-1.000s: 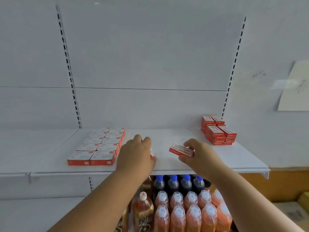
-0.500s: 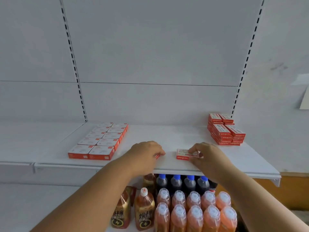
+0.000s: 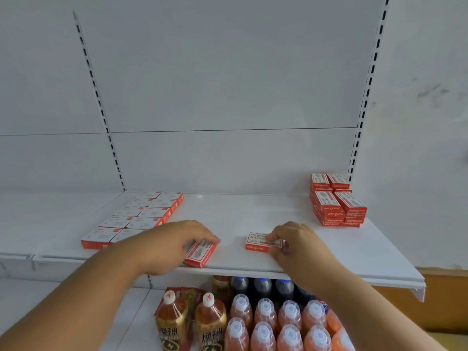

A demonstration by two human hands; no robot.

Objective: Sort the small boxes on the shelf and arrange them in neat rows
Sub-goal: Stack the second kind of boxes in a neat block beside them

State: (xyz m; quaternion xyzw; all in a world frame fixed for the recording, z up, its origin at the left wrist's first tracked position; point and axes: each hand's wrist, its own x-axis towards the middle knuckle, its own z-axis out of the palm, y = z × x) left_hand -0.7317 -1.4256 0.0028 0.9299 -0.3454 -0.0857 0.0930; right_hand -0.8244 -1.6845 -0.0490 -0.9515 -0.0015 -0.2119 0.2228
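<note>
While both hands sat low on the white shelf (image 3: 253,214), my worry was the left-hand box (image 3: 200,253): it lay angled right at the front lip, so a careless nudge could've tipped it onto the drink bottles (image 3: 263,323) below. Left hand (image 3: 177,243) rested over it, grip curled round its far end. Right hand (image 3: 295,240) pinched the other red box (image 3: 259,243), flat mid-shelf.
</note>
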